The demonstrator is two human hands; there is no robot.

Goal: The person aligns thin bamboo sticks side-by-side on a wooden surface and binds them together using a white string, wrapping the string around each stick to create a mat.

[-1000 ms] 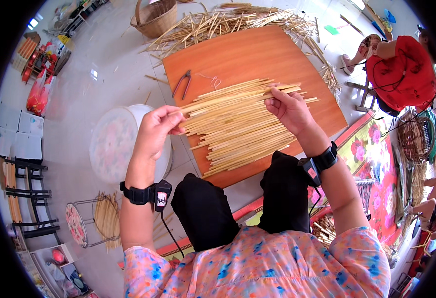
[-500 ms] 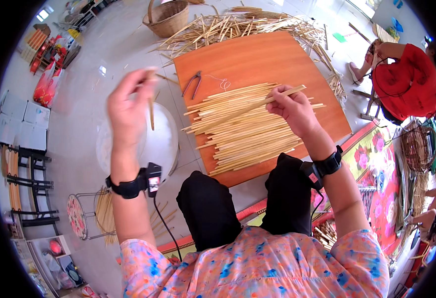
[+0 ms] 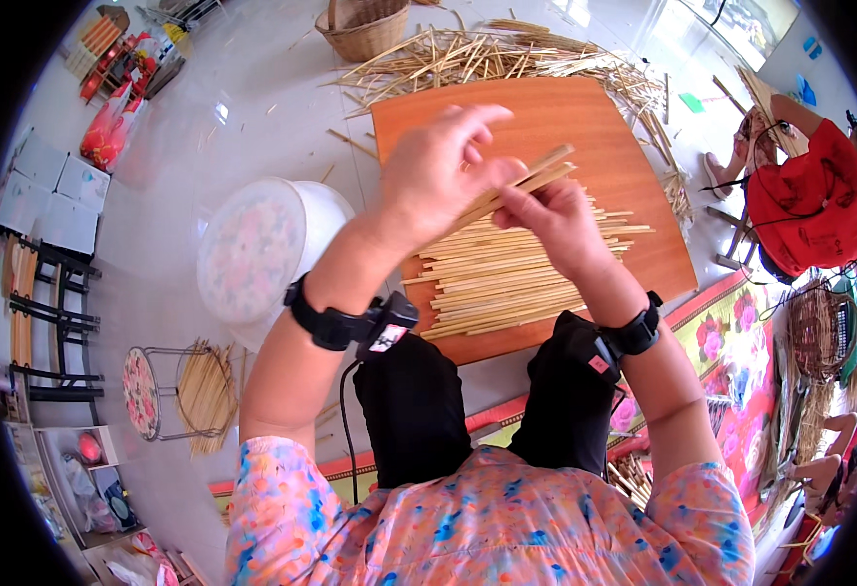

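Note:
My right hand (image 3: pixel 553 223) pinches a few flat straw strips (image 3: pixel 549 168) between thumb and fingers, held slantwise above the low table (image 3: pixel 594 122). Close against the strips is my left hand (image 3: pixel 438 171), its fingers spread and its thumb by the strips; whether it touches them I cannot tell. Below both hands, a layer of pale straw strips (image 3: pixel 501 283) lies side by side on the brown tabletop. My left hand and forearm cover part of that layer and the table's left side.
Loose straw (image 3: pixel 516 59) is heaped on the floor beyond the table, near a wicker basket (image 3: pixel 365 34). A white round tub (image 3: pixel 252 244) stands to the left, with a stool (image 3: pixel 142 393) nearer. A person in red (image 3: pixel 809 200) sits at the right, beside a flowered mat (image 3: pixel 741 361).
My left hand has swung right and over the table to my right hand. The right hand held one strip before; several now show in it. The pliers are now hidden.

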